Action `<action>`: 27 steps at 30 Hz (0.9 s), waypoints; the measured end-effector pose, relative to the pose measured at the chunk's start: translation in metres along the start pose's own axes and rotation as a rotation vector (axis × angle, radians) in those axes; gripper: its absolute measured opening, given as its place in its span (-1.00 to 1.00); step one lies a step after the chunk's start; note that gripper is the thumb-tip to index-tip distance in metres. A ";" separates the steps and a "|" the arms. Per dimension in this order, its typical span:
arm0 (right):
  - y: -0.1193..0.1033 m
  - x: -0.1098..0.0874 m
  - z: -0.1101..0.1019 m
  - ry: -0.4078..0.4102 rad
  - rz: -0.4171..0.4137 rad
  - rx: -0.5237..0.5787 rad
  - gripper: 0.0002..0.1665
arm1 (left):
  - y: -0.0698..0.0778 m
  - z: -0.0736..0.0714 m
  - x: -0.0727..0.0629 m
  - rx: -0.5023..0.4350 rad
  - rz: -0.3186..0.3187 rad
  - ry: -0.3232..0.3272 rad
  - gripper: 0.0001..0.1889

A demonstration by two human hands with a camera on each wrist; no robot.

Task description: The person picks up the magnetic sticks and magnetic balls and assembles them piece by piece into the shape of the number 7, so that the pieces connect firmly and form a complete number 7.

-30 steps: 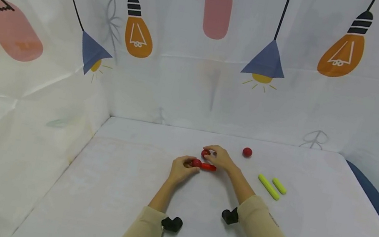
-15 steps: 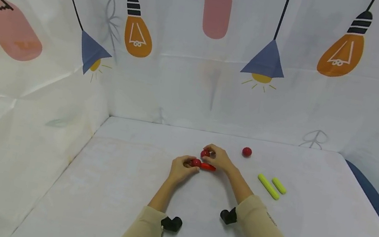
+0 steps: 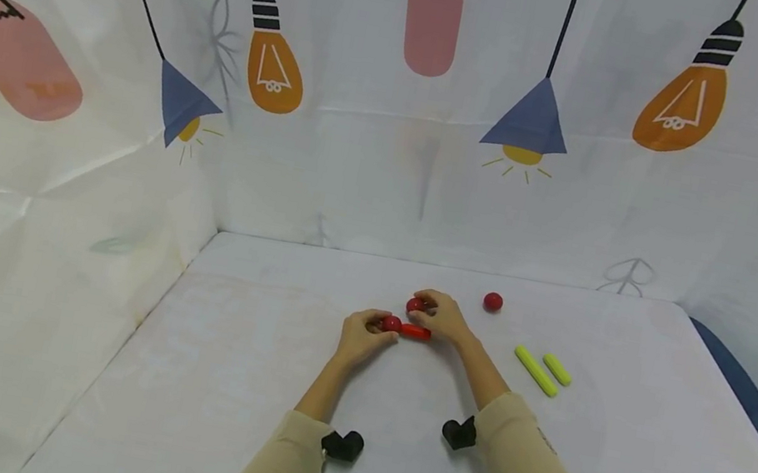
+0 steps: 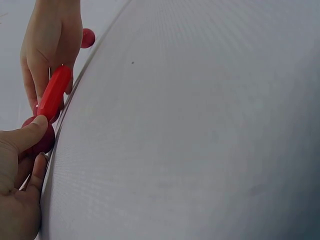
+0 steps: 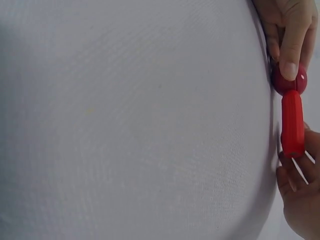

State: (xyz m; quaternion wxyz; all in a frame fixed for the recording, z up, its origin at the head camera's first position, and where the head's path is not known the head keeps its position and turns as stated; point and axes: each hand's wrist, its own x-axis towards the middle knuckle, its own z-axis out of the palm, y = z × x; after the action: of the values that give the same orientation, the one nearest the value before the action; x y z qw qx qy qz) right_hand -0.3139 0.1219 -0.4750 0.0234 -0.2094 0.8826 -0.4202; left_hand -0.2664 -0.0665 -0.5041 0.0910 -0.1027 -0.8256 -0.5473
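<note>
My left hand [image 3: 360,341] pinches a dark red ball [image 3: 391,323] between thumb and fingers, low over the white table. A bright red faceted stick [image 3: 416,332] points rightward from that ball, its end meeting it; the right wrist view shows this stick [image 5: 293,122] and ball [image 5: 300,82] in line. Just behind the stick, my right hand [image 3: 444,317] holds a second red ball [image 3: 416,306] by its fingertips. In the left wrist view this ball is mostly hidden behind the stick [image 4: 55,92] and fingers. Whether it touches the stick, I cannot tell.
A third red ball [image 3: 492,302] lies at the back, right of my hands. Nearer and further right are a long yellow-green stick [image 3: 536,371] and a shorter yellow-green stick [image 3: 557,368]. A patterned white sheet [image 3: 361,166] stands behind the table [image 3: 232,380].
My right hand has shifted slightly to the right with its ball, away from the ball in my left hand. The left hand keeps nearly the same place and grip.
</note>
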 end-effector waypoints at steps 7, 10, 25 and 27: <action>0.004 -0.004 -0.002 0.025 0.003 0.051 -0.49 | 0.001 -0.001 0.000 -0.012 -0.013 0.001 -0.59; 0.006 -0.007 -0.005 0.029 0.018 0.062 -0.48 | 0.002 -0.001 0.001 -0.013 -0.013 0.001 -0.58; 0.016 -0.029 -0.024 0.015 0.053 0.068 -0.44 | 0.002 0.000 0.000 -0.004 -0.013 -0.006 -0.59; 0.018 -0.032 -0.026 0.014 0.052 0.060 -0.44 | 0.001 0.000 0.000 0.000 -0.012 -0.005 -0.59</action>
State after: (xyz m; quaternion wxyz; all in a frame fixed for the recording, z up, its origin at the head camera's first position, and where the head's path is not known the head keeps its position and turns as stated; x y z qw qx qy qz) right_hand -0.2962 0.1633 -0.4758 0.0343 -0.1828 0.8749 -0.4472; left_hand -0.2667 -0.0660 -0.5035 0.0857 -0.0989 -0.8264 -0.5476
